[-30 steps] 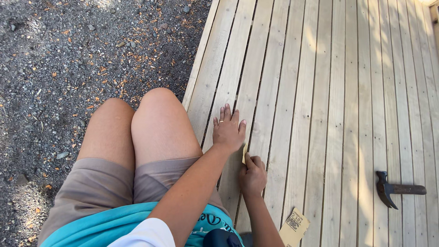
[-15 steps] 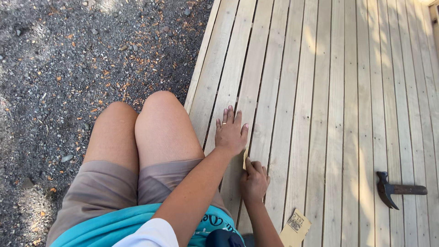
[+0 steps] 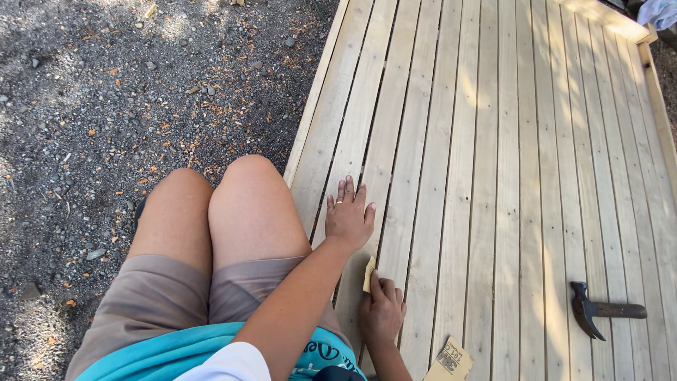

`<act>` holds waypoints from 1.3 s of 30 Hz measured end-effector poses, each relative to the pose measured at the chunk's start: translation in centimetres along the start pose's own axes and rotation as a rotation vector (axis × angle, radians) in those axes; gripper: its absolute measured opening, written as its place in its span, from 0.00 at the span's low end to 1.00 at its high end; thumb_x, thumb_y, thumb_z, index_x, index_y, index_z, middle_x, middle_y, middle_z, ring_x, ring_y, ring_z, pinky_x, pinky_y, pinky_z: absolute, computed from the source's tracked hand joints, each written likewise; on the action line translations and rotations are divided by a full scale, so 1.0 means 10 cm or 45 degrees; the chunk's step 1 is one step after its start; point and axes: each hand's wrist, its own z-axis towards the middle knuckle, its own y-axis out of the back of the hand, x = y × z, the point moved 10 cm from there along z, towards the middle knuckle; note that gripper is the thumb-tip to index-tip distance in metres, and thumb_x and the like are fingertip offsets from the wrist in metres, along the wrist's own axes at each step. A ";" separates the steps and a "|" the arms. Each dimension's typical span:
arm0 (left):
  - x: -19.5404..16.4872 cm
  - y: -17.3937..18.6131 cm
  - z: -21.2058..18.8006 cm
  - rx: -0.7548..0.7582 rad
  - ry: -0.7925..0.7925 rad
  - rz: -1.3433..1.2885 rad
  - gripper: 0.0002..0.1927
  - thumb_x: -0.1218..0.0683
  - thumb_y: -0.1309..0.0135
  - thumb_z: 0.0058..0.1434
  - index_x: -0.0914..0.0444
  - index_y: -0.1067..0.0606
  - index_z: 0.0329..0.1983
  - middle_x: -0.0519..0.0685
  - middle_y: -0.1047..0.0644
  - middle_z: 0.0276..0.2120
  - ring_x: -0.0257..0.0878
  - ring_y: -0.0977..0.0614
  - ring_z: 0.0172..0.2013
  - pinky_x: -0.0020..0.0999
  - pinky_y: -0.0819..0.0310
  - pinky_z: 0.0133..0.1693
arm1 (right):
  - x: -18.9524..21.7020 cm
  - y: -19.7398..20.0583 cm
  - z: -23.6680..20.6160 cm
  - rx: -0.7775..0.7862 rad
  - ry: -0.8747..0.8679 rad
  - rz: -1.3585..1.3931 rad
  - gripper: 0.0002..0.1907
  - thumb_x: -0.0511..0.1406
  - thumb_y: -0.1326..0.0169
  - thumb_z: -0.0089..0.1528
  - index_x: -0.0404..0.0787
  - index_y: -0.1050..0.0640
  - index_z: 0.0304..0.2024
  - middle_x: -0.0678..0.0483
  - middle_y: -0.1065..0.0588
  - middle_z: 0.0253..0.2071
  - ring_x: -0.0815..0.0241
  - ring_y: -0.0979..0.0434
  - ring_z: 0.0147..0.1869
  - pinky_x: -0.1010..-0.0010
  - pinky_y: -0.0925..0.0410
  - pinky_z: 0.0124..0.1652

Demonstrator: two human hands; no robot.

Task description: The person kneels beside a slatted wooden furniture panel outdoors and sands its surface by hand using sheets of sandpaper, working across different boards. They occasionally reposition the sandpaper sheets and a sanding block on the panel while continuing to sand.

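So I'm sat on the edge of the wooden deck (image 3: 493, 141), knees hanging over the gravel (image 3: 106, 106). My right hand (image 3: 381, 314) has its grip closed around a small folded piece of sandpaper (image 3: 368, 274), which sticks up out of the fist and sits right at the gap between two deck boards. My left hand (image 3: 349, 215) is just ahead of that grip, holding nothing, palm flat and fingers spread on the same board, looks like it's bracing.

My read: this is mid-sanding on the board edge along that gap, not the start or the finish of a stroke. I'd say the next move wants the paper kept pressed into the edge and run along the grain. The left hand sits right in that line, so it'd need to slide forward or lift clear first.

Other stuff: a claw hammer (image 3: 606, 310) lies well off to the right of the right grip, head toward me. A spare sheet of sandpaper (image 3: 451, 360) is just beside my right wrist, printed backing up. A bit of pale cloth (image 3: 659, 10) sits at the far corner. Nothing else blocks the board; my own thigh (image 3: 254, 212) crowds the left side a little.
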 end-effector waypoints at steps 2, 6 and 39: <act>0.01 0.01 0.01 0.012 0.006 0.013 0.33 0.42 0.64 0.71 0.60 0.44 0.75 0.60 0.53 0.76 0.53 0.53 0.76 0.57 0.61 0.71 | 0.03 -0.02 0.02 -0.037 -0.011 0.011 0.27 0.31 0.46 0.55 0.46 0.21 0.59 0.59 0.26 0.44 0.55 0.28 0.50 0.58 0.37 0.47; 0.04 0.03 0.04 0.043 0.023 0.036 0.33 0.42 0.65 0.71 0.60 0.46 0.76 0.60 0.54 0.77 0.52 0.54 0.76 0.56 0.61 0.71 | 0.06 -0.02 -0.02 -0.061 0.007 0.052 0.26 0.30 0.47 0.57 0.45 0.21 0.59 0.57 0.26 0.44 0.54 0.27 0.50 0.58 0.35 0.48; -0.01 -0.02 0.01 -0.002 -0.008 0.009 0.33 0.42 0.64 0.71 0.61 0.42 0.74 0.60 0.52 0.76 0.52 0.52 0.76 0.57 0.59 0.71 | -0.06 -0.06 0.31 -0.074 -0.057 0.100 0.25 0.32 0.45 0.56 0.53 0.18 0.56 0.62 0.25 0.42 0.58 0.28 0.50 0.57 0.40 0.52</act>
